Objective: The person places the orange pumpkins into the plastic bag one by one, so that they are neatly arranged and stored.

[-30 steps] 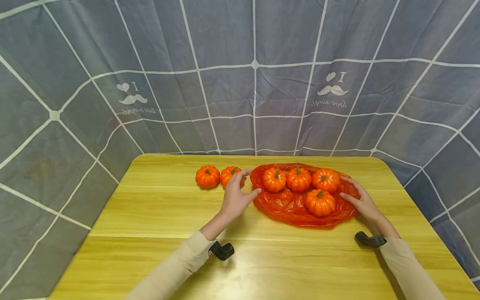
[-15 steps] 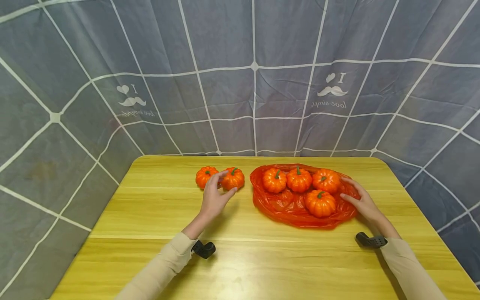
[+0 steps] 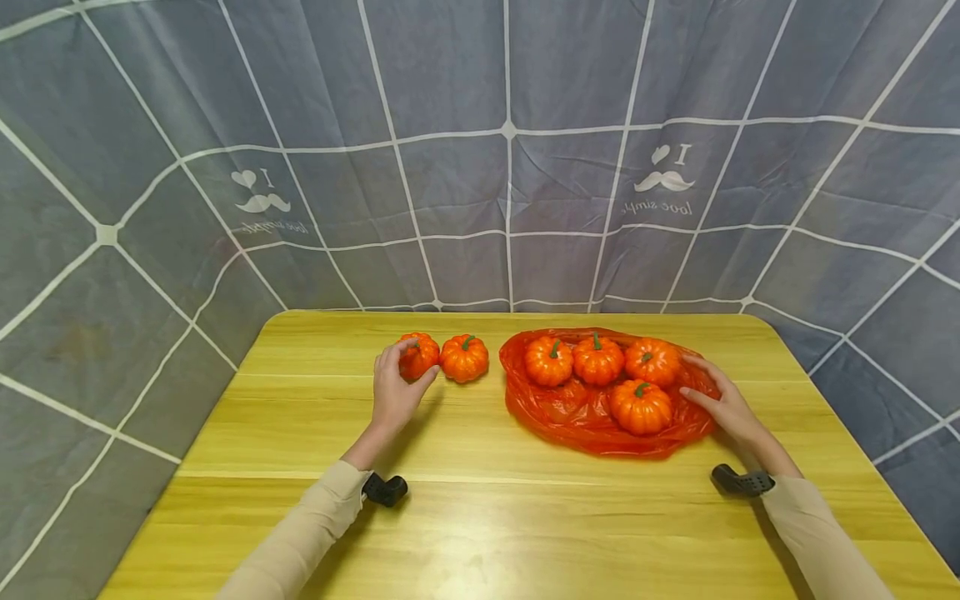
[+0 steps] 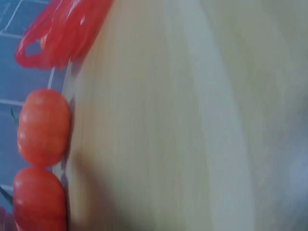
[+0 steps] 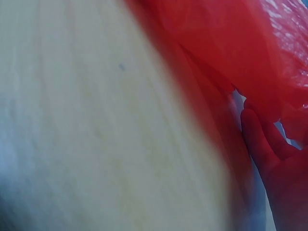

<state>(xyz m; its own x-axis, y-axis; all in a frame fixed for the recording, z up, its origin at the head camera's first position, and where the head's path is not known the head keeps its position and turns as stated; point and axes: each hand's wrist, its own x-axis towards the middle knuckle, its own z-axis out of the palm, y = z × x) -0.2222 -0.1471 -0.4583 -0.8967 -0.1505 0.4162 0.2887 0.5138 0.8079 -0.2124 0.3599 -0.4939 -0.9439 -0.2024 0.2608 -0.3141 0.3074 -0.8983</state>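
My left hand (image 3: 395, 392) curls round the left of two small orange pumpkins (image 3: 422, 358), thumb at its near right side and fingers over its far left. The other pumpkin (image 3: 465, 360) sits just to its right; both also show in the left wrist view, where only fingertips (image 4: 6, 220) of the hand appear at the lower left corner. My right hand (image 3: 726, 406) holds the right end of a red plastic bag (image 3: 555, 421), thumb and fingers spread apart at its edge. Several pumpkins (image 3: 640, 407) with green stems lie in the spread bag.
A pale wooden table (image 3: 480, 517) carries everything. Behind and beside it hangs a grey curtain (image 3: 450, 192) with white grid lines. Black wrist cameras (image 3: 386, 490) stick out from both sleeves.
My left hand has moved left from the bag's left edge, past the nearer pumpkin, to the leftmost one. The right hand and the bag have stayed in place.
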